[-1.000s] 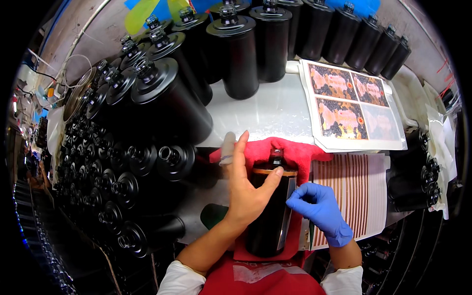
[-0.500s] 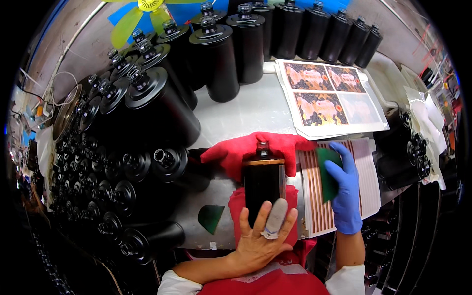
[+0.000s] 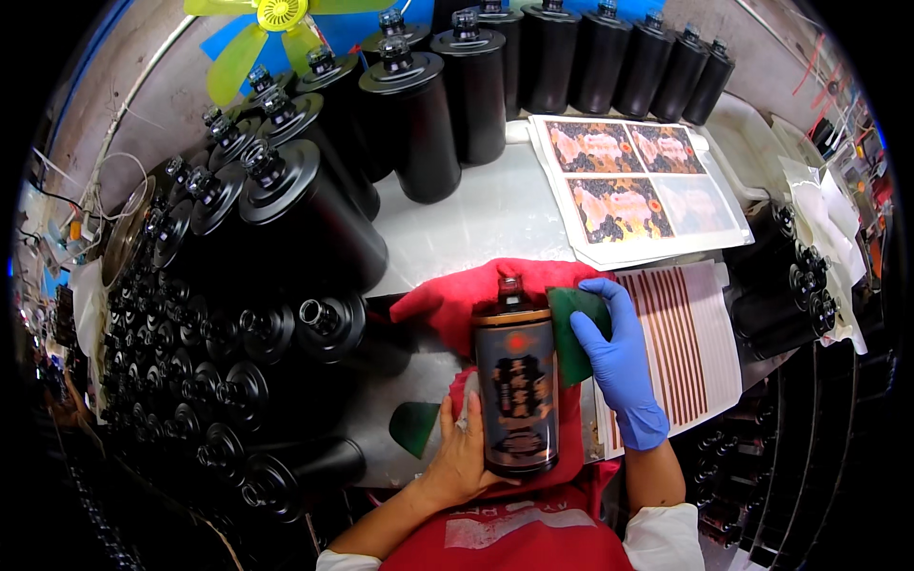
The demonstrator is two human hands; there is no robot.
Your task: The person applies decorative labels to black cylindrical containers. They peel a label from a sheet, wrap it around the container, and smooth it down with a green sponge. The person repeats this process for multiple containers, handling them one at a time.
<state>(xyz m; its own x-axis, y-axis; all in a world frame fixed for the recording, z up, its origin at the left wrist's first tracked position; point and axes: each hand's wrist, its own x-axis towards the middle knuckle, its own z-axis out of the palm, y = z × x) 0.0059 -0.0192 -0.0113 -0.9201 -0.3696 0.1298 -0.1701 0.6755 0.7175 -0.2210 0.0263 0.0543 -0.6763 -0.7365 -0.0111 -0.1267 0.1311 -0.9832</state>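
In the middle lies a black bottle [image 3: 519, 390], its neck pointing away from me, with a copper band and a dark printed label facing up. My left hand [image 3: 464, 447] is bare except for a pale finger cover and grips the bottle's lower left side. In a blue glove, my right hand [image 3: 621, 366] pinches a flat green pad [image 3: 579, 333] whose edge is at the bottle's upper right side; whether it touches cannot be made out. Under the bottle is a red cloth [image 3: 443, 293]. A second green piece [image 3: 412, 428] rests on the table to the left.
Black bottles [image 3: 409, 124] stand along the back and crowd the left side. Right of the cloth lie sheets with copper strips [image 3: 681, 333]; beyond them is a stack of printed label sheets [image 3: 638, 176]. A white tray [image 3: 747, 152] and a yellow-green fan [image 3: 283, 11] are at the back.
The bottle has turned, so its printed label now faces up. My left hand has moved from its lower front to its left side. My right hand brought the green pad left to the bottle.
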